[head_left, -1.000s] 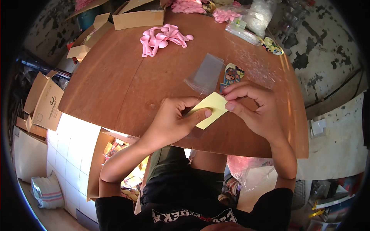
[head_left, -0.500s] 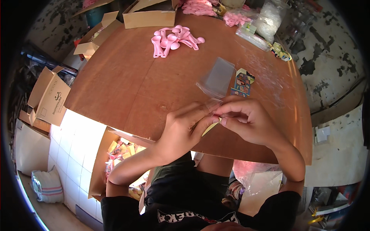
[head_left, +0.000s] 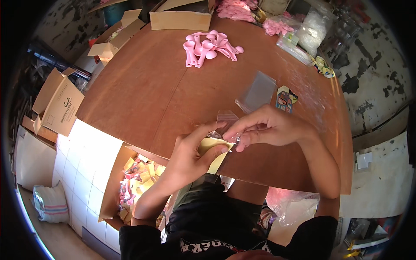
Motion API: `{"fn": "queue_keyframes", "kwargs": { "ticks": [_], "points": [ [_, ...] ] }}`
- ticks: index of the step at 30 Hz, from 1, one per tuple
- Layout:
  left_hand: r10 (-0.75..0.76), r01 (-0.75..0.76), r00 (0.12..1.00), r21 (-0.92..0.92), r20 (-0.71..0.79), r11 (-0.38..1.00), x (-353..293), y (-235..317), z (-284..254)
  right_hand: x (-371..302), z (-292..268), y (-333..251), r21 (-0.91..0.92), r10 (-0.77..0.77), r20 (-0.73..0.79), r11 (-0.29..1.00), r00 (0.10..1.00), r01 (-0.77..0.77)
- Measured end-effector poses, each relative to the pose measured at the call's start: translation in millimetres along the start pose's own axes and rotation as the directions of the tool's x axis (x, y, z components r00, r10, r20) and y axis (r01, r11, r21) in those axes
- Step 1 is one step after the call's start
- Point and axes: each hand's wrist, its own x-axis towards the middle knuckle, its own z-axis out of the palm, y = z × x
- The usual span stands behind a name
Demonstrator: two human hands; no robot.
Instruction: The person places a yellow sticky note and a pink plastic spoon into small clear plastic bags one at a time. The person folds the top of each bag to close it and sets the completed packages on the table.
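Observation:
My left hand [head_left: 187, 155] grips a pale yellow card [head_left: 216, 164], with its thumb lying across the card. A small clear plastic bag [head_left: 227, 117] sticks up beyond the left fingers, beside the card. My right hand [head_left: 274, 126] comes in from the right and pinches crinkled clear plastic at the card's edge; the exact hold is partly hidden by the fingers. Beyond the right hand lie a stack of flat clear bags [head_left: 260, 90] and some colourful printed cards [head_left: 286, 98]. A heap of pink plastic scoops [head_left: 209, 48] rests farther back on the table.
The brown wooden table [head_left: 143, 91] curves round in front of me. Below its left edge stands an open carton [head_left: 113, 186] of packed pieces. More cartons [head_left: 60, 104] are at the left; a cardboard box [head_left: 181, 18], pink items [head_left: 236, 9] and bulging clear bags [head_left: 313, 31] line the back.
Both hands have shifted slightly nearer me and opened a gap between them. More of the yellow card and the clear bag now shows. The view has swung a little left.

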Motion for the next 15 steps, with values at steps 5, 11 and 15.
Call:
{"fn": "queue_keyframes", "kwargs": {
  "ticks": [5, 11, 15],
  "points": [
    [-0.184, 0.176, 0.982, -0.143, -0.041, 0.974, -25.4, -10.4, -4.2, 80.8, -60.9, 49.2, -0.591, -0.107, -0.458, 0.778, 0.882, -0.213],
    [-0.189, 0.154, 0.973, -0.236, -0.131, 0.959, -34.6, -13.1, -0.6, 158.0, -83.0, 82.6, -0.978, -0.526, -0.164, -0.026, 0.835, -0.208],
    [-0.183, 0.159, 0.98, -0.239, -0.081, 0.958, -32.0, -9.8, -7.0, 178.6, -87.7, 85.9, -0.991, -0.481, -0.123, 0.014, 0.868, -0.133]
  ]
}}
